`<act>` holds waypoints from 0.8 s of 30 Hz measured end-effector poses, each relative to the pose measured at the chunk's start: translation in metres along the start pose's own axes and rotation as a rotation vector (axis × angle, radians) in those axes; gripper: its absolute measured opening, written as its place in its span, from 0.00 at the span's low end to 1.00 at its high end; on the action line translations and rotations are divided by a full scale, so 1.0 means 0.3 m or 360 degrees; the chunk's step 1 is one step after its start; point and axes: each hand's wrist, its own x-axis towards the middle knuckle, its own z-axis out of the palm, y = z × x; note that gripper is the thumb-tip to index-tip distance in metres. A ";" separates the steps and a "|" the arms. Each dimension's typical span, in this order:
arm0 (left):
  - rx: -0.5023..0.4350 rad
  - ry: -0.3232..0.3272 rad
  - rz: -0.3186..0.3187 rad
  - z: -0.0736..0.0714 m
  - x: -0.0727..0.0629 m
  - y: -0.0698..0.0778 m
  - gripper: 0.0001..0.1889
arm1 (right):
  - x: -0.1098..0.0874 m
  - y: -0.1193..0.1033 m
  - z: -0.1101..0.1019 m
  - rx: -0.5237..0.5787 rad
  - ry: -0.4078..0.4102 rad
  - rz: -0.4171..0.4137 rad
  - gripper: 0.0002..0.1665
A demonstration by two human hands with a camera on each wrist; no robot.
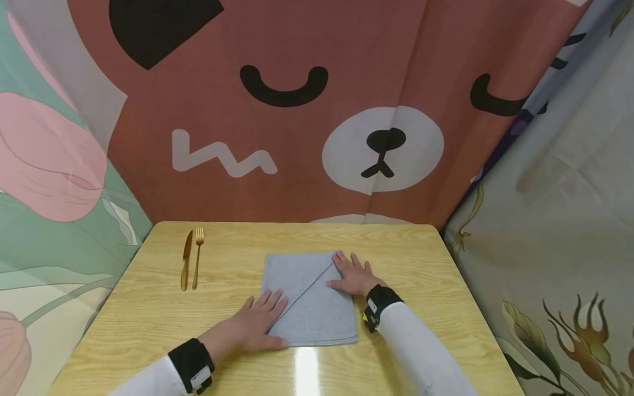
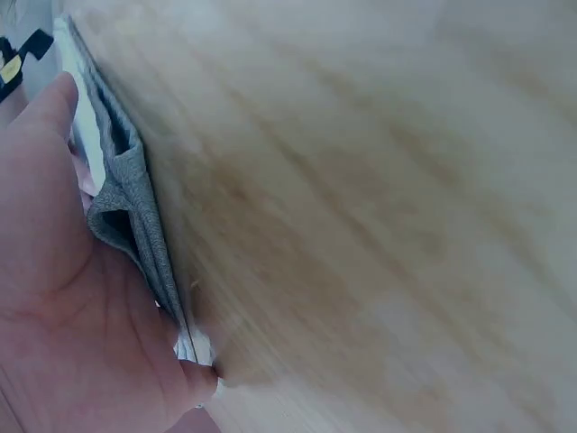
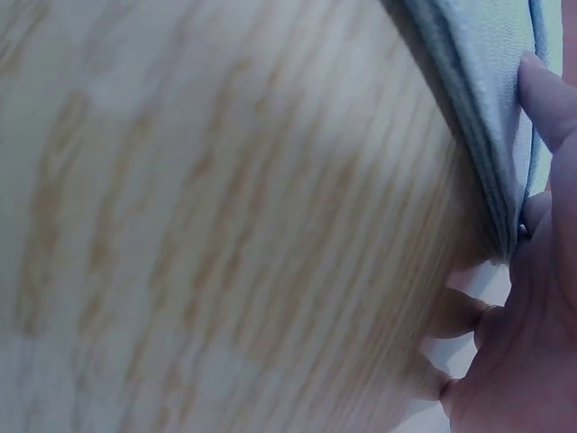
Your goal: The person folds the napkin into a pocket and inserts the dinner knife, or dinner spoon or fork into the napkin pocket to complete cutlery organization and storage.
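Observation:
A grey-blue cloth napkin (image 1: pixel 322 313) lies folded into a square on the wooden table, a diagonal fold line crossing it from lower left to upper right. My left hand (image 1: pixel 252 325) rests on its lower left side with fingers spread and thumb at the bottom edge. At the upper right corner, the fingers of my right hand (image 1: pixel 355 276) touch the cloth, the thumb extended over its face. In the left wrist view the napkin's edge (image 2: pixel 140 194) shows stacked layers with a small gap. The right wrist view shows layered edges of the napkin (image 3: pixel 473 108) beside the thumb.
A gold knife (image 1: pixel 186 259) and a gold fork (image 1: pixel 198 256) lie side by side on the left of the table (image 1: pixel 406 247). Behind it hangs a curtain (image 1: pixel 297 192) with a bear face, and patterned cloths flank both sides.

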 end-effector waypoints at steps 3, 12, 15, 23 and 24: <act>0.0016 -0.0008 0.0002 0.001 -0.027 0.003 0.58 | 0.002 -0.001 -0.001 -0.0011 -0.0009 0.0002 0.53; 0.0110 0.0009 0.0044 0.019 -0.087 0.007 0.59 | 0.006 0.002 -0.001 -0.0025 -0.0022 0.0002 0.53; 0.0123 0.0005 0.0054 0.025 -0.101 0.006 0.60 | 0.008 0.004 0.000 -0.0026 -0.0031 0.0010 0.54; 0.0128 -0.0005 0.0057 0.028 -0.114 0.005 0.59 | 0.006 0.002 -0.005 -0.0007 -0.0044 0.0023 0.54; 0.0132 -0.0007 0.0055 0.028 -0.117 0.005 0.59 | 0.006 0.000 -0.006 -0.0008 -0.0047 0.0025 0.54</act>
